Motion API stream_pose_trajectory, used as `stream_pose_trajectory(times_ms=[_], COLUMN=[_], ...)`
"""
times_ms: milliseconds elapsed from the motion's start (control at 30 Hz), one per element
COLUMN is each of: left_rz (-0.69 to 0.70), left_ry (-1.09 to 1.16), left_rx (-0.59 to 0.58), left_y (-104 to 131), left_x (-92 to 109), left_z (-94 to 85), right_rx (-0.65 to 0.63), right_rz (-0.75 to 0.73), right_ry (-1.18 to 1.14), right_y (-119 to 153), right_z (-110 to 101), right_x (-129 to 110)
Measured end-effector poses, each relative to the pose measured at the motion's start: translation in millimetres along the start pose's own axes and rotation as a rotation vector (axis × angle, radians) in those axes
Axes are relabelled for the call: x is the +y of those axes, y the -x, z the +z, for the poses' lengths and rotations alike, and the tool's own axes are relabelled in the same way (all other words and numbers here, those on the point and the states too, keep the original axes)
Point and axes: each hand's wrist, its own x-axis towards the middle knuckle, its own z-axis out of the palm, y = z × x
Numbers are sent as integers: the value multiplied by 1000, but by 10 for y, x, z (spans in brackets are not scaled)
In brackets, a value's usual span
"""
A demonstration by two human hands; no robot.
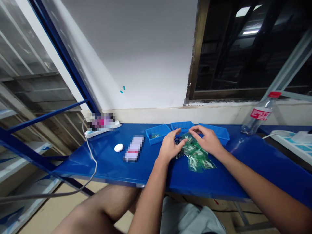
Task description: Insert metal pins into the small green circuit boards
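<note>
Several small clear and green bags with white pieces (198, 156) lie in a pile on the blue table (109, 169). My left hand (171, 144) is at the pile's left side, thumb and fingers apart, beside some small dark metal parts (179, 152). Over the pile's upper edge is my right hand (206, 138), its thumb and fingertips close together; whatever they pinch is too small to make out. Behind the hands stand three blue trays: the left one (158, 140) holds small parts, the middle one (182, 123) is partly hidden, and my right hand partly covers the right one (225, 136).
A clear bottle with a red cap (260, 113) stands at the back right. On the left are a white round object (118, 148), a blurred-out flat item (134, 149), and a power strip (103, 130) with a hanging cable (94, 172). A wall and window rise behind.
</note>
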Motion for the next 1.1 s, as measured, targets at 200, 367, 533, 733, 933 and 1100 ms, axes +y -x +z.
stream_pose_trajectory(times_ms=[200,367,533,733,933,1100], left_rz=[-126,-174,-208,-271,-235,-242], left_ry=[132,263,362,539,598,587], left_rx=[-40,16,36,105,56,44], left_y=[-12,-23,-34,-57,-55,-56], left_x=[-1,-13,-39,-41,-34,-57], left_z=[19,20,19,28,45,65], right_rx=[-42,-91,-202,-141,-113,-159], right_rz=[101,169,288,340,368,353], right_ry=[-276,-429,-518,-575,-617,-639], right_y=[39,41,30,15,26,28], right_z=[136,178,159,158,175,167], right_x=[-35,-27,-67,-69,-24,-41])
